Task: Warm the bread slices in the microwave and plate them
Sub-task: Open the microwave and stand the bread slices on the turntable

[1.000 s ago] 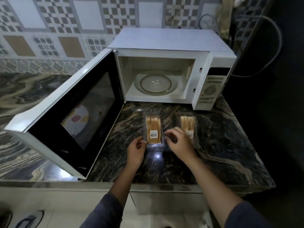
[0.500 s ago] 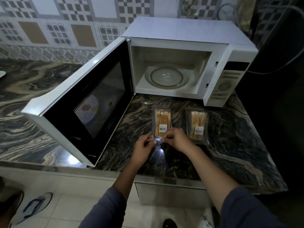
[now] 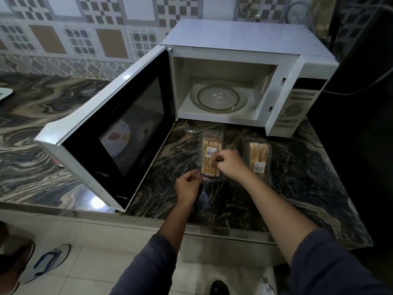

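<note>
**Opening the first bread packet**

At centre frame the left hand [image 3: 188, 187] pinched the near edge of the clear bread packet [image 3: 209, 145]. The right hand [image 3: 226, 163] pinched its film over the slices. Pulling apart slowly, with the pack kept flat, seemed wisest. A second packet [image 3: 258, 155] lay just right. Above, the microwave [image 3: 234, 39] stood open on the dark marbled counter [image 3: 297, 188], with patterned tiles [image 3: 85, 39] behind.

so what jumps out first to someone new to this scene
The white microwave sits on the dark marbled counter, door swung wide to the left, glass turntable bare. In front, the left hand and right hand pinch the wrapper of the left bread pack; the right bread pack lies untouched beside it.
</note>
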Demonstrator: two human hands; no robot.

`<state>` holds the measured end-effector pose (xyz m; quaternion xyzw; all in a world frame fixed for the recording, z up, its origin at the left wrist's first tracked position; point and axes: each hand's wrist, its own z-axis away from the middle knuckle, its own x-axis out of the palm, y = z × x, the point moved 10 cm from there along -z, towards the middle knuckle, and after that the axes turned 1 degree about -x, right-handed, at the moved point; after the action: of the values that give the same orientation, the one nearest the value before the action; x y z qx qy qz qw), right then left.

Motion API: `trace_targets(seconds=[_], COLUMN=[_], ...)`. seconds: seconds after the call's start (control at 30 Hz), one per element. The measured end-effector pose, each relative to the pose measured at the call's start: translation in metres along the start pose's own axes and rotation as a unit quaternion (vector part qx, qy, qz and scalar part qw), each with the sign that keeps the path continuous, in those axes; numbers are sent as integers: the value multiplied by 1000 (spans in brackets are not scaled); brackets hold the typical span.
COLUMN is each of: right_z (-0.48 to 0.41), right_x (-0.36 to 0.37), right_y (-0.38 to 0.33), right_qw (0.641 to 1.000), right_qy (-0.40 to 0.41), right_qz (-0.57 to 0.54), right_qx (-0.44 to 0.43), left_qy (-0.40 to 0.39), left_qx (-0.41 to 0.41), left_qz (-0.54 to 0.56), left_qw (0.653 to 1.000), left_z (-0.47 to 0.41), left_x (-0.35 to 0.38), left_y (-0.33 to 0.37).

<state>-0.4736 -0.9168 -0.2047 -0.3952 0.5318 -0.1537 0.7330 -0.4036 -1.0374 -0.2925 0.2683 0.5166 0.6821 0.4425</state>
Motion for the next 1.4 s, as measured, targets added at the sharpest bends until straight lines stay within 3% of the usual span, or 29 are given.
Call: trace_targets(seconds=[0.2, 0.33, 0.47, 0.57, 0.7, 0.77, 0.87, 0.97, 1.13, 1.3, 1.4], right_z=[-12, -26, -39, -38, -5, -3, -22, -36, -47, -46, -41], right_x=[-69, -99, -110, -113, -109, -81, -36, -18, -4, -3, -4], right_y=[-50, -64, -66, -62, -11, 13, 28, 22, 20, 21, 33], right_qw=[989, 980, 975, 963, 900, 914, 953, 961, 957, 957, 941], right_qy=[115, 159, 187, 241, 401, 368, 248, 200, 110, 118, 132], right_qz=[32, 43, 24, -25, -172, -159, -99, -38, 96, 69, -92], right_qx=[-89, -110, -113, -118, -21, 59, 145, 186, 251, 256, 298], left_qy=[20, 74, 4, -77, -134, -129, -126, -144, -149, -160, -166], left_qx=[-1, 79, 217, 255, 261, 255, 258, 284, 334, 346, 336], left_qz=[3, 30, -23, -63, -74, -69, -94, -127, -93, -109, -98], left_qw=[1000, 994, 976, 962, 953, 956, 953, 939, 926, 918, 922], left_z=[0, -15, -32, -35, -40, -48, -57, -55, -52, -49, -51], left_x=[-7, -16, 16, 44, 60, 56, 51, 52, 53, 50, 44], left_y=[17, 76, 161, 189, 192, 190, 192, 196, 189, 182, 175])
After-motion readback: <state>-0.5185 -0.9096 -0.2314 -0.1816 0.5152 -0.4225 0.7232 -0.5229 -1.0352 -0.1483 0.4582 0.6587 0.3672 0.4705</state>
